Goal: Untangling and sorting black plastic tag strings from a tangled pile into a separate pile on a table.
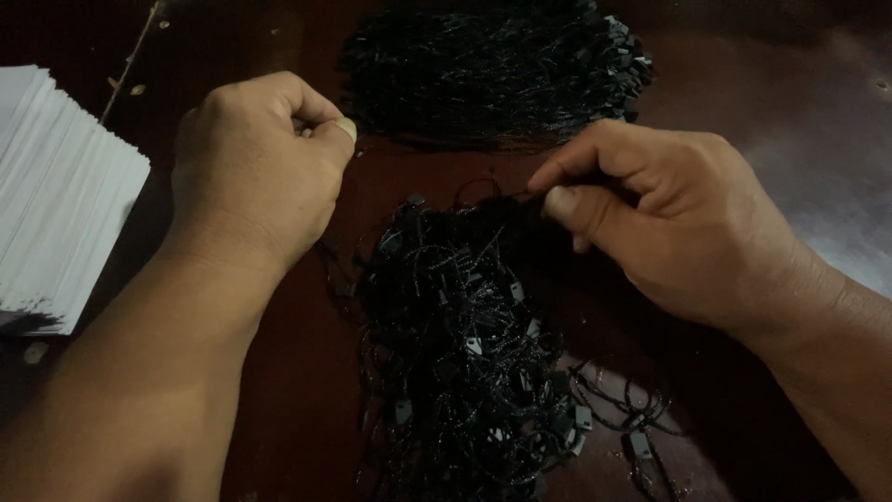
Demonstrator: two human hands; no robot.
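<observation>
The loose pile of black string loops lies at the centre and lower centre of the frame on the dark red table. Each loop appears to be a thin cord ending in a small black plastic lock piece. The cords cross and snag on one another, so the pile reads as a tangle.

Handling judgement: each loop is very light, limp and thin. It should bend freely and offer no stiffness to push against. The cord is likely to slip in a broad grasp, so a fingertip pinch suits it best. The plastic end piece is the firmest place to take hold; a pull on the cord alone may drag neighbouring loops along.

The right hand, at centre right, has thumb and forefinger pressed together on a strand at the upper edge of the pile. The strand is too thin to trace beyond the fingertips.

The left hand, at upper left of centre, is curled into a loose fist with the thumb pressed against the forefinger. Whether a cord sits in that pinch cannot be told.

A second, neater bundle of black loops lies at the top centre, apart from the loose pile. A stack of white cards occupies the left edge of the frame.
</observation>
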